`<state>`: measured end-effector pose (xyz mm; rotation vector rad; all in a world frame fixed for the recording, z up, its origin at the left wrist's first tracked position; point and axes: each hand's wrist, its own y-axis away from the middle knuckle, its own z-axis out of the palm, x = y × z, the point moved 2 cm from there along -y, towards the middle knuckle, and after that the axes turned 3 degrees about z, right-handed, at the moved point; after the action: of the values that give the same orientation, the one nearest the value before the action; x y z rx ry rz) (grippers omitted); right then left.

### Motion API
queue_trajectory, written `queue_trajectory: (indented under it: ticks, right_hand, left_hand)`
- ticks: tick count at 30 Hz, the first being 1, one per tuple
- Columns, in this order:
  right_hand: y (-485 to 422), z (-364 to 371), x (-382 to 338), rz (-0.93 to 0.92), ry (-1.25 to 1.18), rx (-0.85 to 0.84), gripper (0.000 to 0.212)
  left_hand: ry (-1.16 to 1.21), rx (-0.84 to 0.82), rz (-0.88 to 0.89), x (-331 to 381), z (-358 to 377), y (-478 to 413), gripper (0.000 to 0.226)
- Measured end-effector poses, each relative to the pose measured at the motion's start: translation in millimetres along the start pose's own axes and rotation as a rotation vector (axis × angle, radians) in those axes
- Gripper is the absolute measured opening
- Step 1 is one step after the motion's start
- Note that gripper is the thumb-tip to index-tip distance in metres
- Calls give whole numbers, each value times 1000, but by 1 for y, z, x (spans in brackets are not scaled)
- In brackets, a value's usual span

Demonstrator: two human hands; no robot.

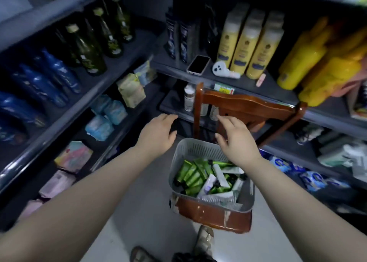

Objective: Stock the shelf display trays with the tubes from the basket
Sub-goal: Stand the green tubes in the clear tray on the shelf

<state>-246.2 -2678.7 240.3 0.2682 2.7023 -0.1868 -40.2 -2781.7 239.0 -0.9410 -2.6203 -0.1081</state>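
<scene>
Here, seen from the head camera, both bare forearms are stretching forward and slightly inward in front of a corner of stocked shelving. The left hand point(158, 134) is hovering palm down to the left of the basket point(184, 152). Its fingers are loosely bent and pointing toward the lower shelf edge, and it is holding nothing. The right hand point(236, 140) is hanging palm down above the basket's far rim, with the fingers spread and relaxed and the thumb pointing left. It too is gripping nothing. Whether its fingertips are touching the chair back behind them cannot be told.

The grey slotted basket is sitting on the seat of a brown wooden chair point(214, 214), which is standing on the pale floor point(143, 212) close against the shelving. The tubes point(190, 176), green ones mostly on the left and white ones on the right, are lying piled loosely inside the basket.

On the shelf point(224, 79) above the chair back, a phone point(198, 64) is lying face up just beside a row of yellow bottles point(243, 43). Blue bottles point(57, 76) are standing in rows on the left-hand shelving. A sandalled foot point(205, 240) is showing at the bottom edge, just in front of the chair.
</scene>
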Motion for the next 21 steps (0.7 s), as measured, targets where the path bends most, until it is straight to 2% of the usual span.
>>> queue_trajectory:
  ticks: [9,13,18,21]
  right_hand:
    - [44,66,106,221,-62,-165,51]
    - [61,112,127,333,-52,-267,51]
    - [67,169,137,363,-80,-383,52]
    - [63,207,139,371,-83,-428,53]
  left_hand:
    - [106,-220,-106,8,126,-6,46]
    - [137,-338,-144,-9,183,3,46]
    - [219,-465,-130,-30,248,5,48]
    - [191,-526,-131,-44,283,4,53]
